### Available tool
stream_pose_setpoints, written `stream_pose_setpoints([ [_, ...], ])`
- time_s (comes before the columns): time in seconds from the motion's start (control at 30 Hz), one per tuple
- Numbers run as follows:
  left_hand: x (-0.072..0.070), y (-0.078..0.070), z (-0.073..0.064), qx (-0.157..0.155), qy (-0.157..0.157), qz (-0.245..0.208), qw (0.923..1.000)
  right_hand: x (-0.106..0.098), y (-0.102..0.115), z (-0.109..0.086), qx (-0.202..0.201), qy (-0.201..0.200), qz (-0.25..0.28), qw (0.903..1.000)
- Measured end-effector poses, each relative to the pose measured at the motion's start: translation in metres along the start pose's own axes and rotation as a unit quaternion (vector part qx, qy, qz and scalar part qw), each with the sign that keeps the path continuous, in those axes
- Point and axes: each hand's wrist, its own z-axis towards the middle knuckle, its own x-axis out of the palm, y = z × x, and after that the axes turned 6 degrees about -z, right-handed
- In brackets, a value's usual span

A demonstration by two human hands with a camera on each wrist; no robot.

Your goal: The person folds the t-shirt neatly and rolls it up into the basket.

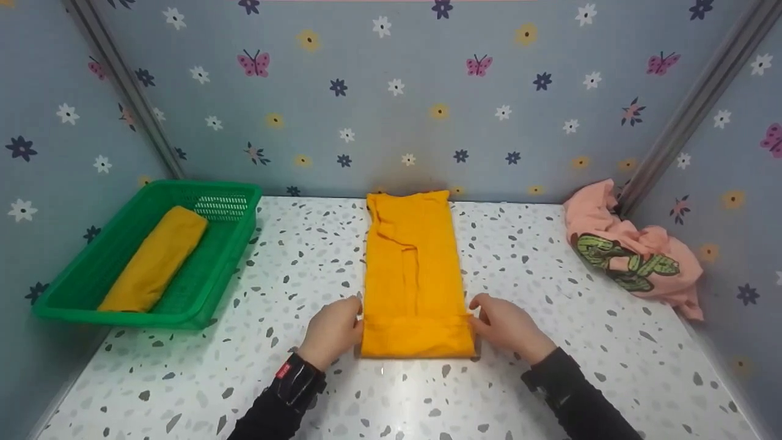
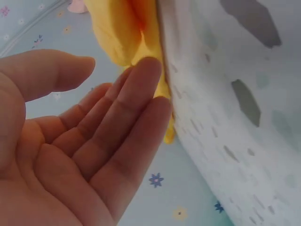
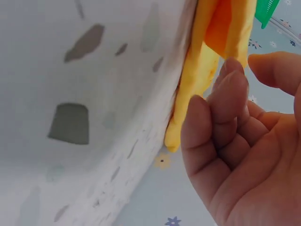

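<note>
A yellow-orange garment (image 1: 415, 275) lies folded into a long strip, its near end turned up in a flat band (image 1: 418, 336). My left hand (image 1: 335, 327) is at the left end of that band. In the left wrist view its fingers (image 2: 127, 122) are nearly straight, fingertips right at the cloth's folded edge and thumb apart. At the band's right end is my right hand (image 1: 504, 324). The right wrist view shows its fingers (image 3: 197, 127) loosely bent, with fingertips and thumb close to the fold's edge.
On the left stands a green plastic basket (image 1: 211, 299) with a rolled mustard-yellow cloth (image 1: 156, 260) inside. A crumpled pink cloth with a green cactus print (image 1: 635, 250) lies at the right by the wall. Flower-patterned panels (image 1: 391, 134) enclose the speckled table (image 1: 293, 256) on three sides.
</note>
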Motion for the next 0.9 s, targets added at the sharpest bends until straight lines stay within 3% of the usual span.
stream_pose_setpoints([
  [0.23, 0.004, -0.015, -0.011, 0.104, -0.034, 0.051, 0.9927, 0.002, 0.012, -0.01, -0.111, -0.053, -0.023, 0.9922],
  [0.4, 0.011, -0.019, -0.015, 0.171, -0.035, 0.056, 0.983, 0.007, 0.018, -0.016, -0.191, -0.076, -0.056, 0.977],
  [0.57, 0.021, -0.017, -0.015, 0.196, -0.012, 0.089, 0.9764, 0.016, 0.02, -0.019, -0.244, -0.099, -0.091, 0.9604],
  [0.9, 0.032, -0.011, -0.014, 0.217, 0.007, 0.151, 0.9644, 0.027, 0.023, -0.019, -0.25, -0.073, -0.13, 0.9569],
])
